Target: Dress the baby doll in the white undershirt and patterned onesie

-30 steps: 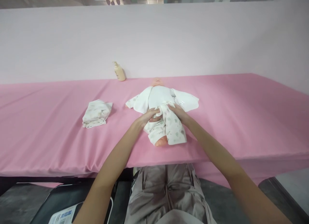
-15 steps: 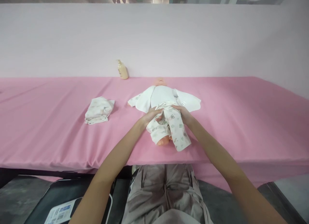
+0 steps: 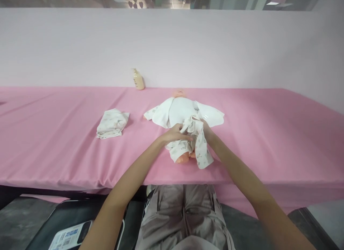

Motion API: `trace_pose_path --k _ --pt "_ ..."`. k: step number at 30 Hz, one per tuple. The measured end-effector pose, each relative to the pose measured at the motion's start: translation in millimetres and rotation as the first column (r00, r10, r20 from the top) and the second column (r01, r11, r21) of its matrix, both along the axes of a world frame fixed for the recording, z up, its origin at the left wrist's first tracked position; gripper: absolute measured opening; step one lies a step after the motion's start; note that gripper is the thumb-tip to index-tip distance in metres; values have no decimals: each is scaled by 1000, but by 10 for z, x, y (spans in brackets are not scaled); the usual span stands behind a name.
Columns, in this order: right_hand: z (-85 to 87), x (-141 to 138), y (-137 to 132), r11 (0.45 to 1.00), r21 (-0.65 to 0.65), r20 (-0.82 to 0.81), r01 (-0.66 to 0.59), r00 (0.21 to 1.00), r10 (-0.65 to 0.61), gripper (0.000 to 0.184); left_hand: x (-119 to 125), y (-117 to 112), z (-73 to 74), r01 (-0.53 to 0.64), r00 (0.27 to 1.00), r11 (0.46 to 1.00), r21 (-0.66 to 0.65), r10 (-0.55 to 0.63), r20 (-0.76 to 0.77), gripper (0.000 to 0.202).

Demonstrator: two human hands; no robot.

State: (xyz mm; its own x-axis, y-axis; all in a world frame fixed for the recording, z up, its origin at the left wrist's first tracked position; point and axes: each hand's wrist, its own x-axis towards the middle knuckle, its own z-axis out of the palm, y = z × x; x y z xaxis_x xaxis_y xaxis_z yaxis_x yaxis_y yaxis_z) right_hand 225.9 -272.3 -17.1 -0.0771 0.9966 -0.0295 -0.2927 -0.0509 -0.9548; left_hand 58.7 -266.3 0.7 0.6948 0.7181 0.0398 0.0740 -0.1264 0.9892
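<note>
A baby doll (image 3: 182, 110) lies on its back on the pink-covered table, its head away from me. An open white jacket (image 3: 214, 116) is spread out on both sides of its body. Printed white baby pants (image 3: 201, 146) are bunched over its lower body, with a bare foot poking out of one leg. My left hand (image 3: 176, 133) grips the pants' gathered edge, its thumb reaching across the cloth. On the other side, my right hand (image 3: 205, 128) is closed on the pants near the waist, its fingers partly hidden by fabric.
A folded printed cloth (image 3: 113, 123) lies to the left on the pink sheet (image 3: 268, 142). Against the wall stands a pump bottle (image 3: 138, 80). Below the table's front edge, a dark chair (image 3: 67, 210) holds a white labelled package (image 3: 70, 236).
My left hand has shifted slightly right and turned inward over the cloth. The pants' waist is now gathered up higher and bunched toward my right hand. The view has tilted slightly up.
</note>
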Motion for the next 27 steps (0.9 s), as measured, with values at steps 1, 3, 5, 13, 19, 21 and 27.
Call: trace_pose_path --k 1,3,5,13,19,21,27 --pt "6 -20 -14 999 6 -8 33 999 -33 19 16 -20 1 -8 1000 1000 31 8 -15 30" --pt "12 -53 -27 996 31 -15 86 996 -86 17 27 -33 -15 1 1000 1000 21 0 -17 24" --pt "12 -68 -15 994 33 -21 100 995 -100 18 16 -12 -53 29 999 997 -69 -27 36 19" --pt "6 1 65 990 -141 -207 -10 978 -20 17 -82 147 -138 82 916 867 -492 129 379 32" --pt "-13 240 84 958 4 -141 -287 948 285 31 -131 145 -70 53 991 943 -327 -10 132 47" --pt "-14 336 89 922 21 -53 -386 921 387 42 -111 149 -95 33 978 940 -341 41 207 49" --pt "-24 362 85 909 6 61 -417 907 416 44 -3 138 -163 -4 887 895 -446 209 411 44"
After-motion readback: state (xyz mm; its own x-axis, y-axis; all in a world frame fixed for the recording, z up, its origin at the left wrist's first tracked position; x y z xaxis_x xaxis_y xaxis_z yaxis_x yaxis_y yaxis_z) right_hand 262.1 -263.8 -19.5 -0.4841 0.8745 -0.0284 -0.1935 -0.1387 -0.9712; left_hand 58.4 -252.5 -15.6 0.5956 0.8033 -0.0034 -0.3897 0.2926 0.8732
